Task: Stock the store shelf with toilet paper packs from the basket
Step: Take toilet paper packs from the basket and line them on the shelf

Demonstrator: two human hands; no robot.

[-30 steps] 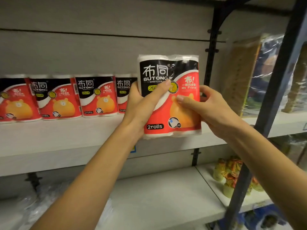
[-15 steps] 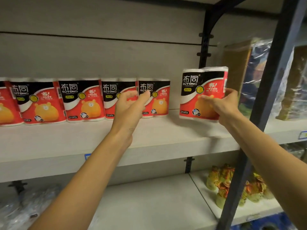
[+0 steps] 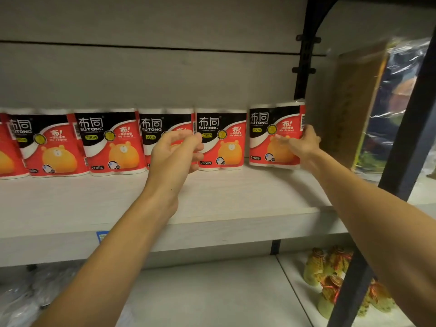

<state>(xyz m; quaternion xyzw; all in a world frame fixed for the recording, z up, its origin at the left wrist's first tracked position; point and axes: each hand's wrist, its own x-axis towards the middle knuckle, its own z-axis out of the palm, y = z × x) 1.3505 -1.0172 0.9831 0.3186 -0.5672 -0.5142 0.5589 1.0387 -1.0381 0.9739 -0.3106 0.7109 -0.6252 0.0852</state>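
On shelf (image 3: 212,199), far right of row: toilet paper pack (image 3: 274,135) upright, just beside neighbouring pack (image 3: 220,140), gripped by right hand (image 3: 303,143), fingers on front, thumb round right edge. Left hand (image 3: 175,154) raised before row, fingers loosely curled, holding nothing.

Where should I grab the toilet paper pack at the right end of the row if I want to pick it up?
Probably from the front, across the middle of the end pack, thumb round one side and fingers on the face. It stands upright with its right side free, where the right hand grips it; the next pack stands close on its left.
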